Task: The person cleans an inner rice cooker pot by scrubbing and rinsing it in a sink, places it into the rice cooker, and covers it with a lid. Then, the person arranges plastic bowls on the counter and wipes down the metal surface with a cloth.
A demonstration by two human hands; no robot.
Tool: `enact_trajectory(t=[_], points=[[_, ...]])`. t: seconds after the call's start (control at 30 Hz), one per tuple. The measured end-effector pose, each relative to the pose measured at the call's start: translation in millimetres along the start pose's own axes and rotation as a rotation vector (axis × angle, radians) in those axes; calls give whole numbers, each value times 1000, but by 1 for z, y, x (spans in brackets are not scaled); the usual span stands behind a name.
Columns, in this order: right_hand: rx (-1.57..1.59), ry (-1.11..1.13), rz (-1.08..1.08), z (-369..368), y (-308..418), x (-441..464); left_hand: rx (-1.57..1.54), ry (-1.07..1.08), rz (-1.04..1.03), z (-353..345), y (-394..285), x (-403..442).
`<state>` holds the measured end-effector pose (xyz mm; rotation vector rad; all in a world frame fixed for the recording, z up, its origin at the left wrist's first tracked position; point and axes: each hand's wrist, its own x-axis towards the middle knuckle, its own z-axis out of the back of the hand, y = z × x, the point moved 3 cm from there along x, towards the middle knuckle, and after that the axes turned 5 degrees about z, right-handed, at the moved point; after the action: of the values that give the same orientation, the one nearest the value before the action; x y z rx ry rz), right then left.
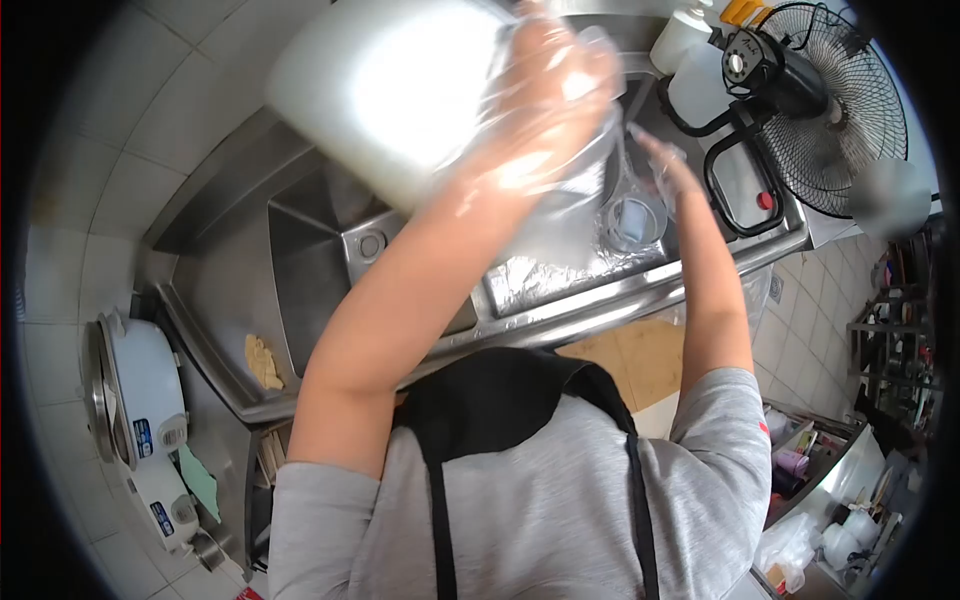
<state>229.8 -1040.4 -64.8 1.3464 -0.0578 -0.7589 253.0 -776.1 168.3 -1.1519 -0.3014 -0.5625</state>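
Note:
My left hand (555, 85), in a clear plastic glove, is raised over the sink at the top of the view. Its fingers are closed at the side of a large white container (390, 90), tilted and blurred by motion; the exact grip is partly hidden. My right hand (668, 165), also gloved in clear plastic, has its fingers stretched out and appears to hold nothing. Just below and left of it, a clear round jar (634, 222) with something pale blue inside stands on the wet steel surface (545, 280).
A steel sink basin (305, 270) lies left of centre, with a yellowish cloth (262, 362) on its rim. A black fan (815, 105) and a white pump bottle (682, 38) stand at upper right. White rice cookers (150, 395) are at far left, and shelves (905, 340) at right.

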Motion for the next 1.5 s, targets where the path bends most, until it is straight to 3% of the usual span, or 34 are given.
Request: enact_trajectory(t=[0.03, 0.07, 0.13, 0.2, 0.37, 0.53, 0.9, 1.13, 1.23, 1.33, 1.4, 1.47, 1.5], points=[[-141, -24, -25, 9, -23, 12, -3, 16, 26, 7, 4, 0], [-277, -50, -49, 13, -44, 25, -128, 82, 212, 14, 11, 1], [-562, -74, -110, 16, -95, 52, -270, 107, 210, 38, 8, -2], [-767, -32, -176, 3, -156, 75, -400, 65, 393, 52, -16, -8], [-959, 90, -249, -28, -263, 100, -425, -91, 441, 72, -19, -7], [-1061, 109, -228, -50, -298, 122, -207, -308, 519, 74, -14, -1], [-1184, 269, -87, -82, -325, 109, -144, -304, 434, 92, 4, 4], [-862, 260, -122, -90, -247, 83, -257, -314, 431, 90, -3, 4], [-791, 249, -24, -101, -252, 99, -379, -320, 470, 96, -3, 3], [-970, 335, 123, -107, -262, 126, -398, -257, 492, 99, -3, 2], [-358, 281, -198, -103, -272, 150, -412, -238, 479, 101, 0, 2], [-477, 383, -68, -97, -244, 158, -418, -286, 445, 98, 3, 4], [-903, 514, 222, -86, -207, 147, -458, -243, 452, 100, 3, 4]])
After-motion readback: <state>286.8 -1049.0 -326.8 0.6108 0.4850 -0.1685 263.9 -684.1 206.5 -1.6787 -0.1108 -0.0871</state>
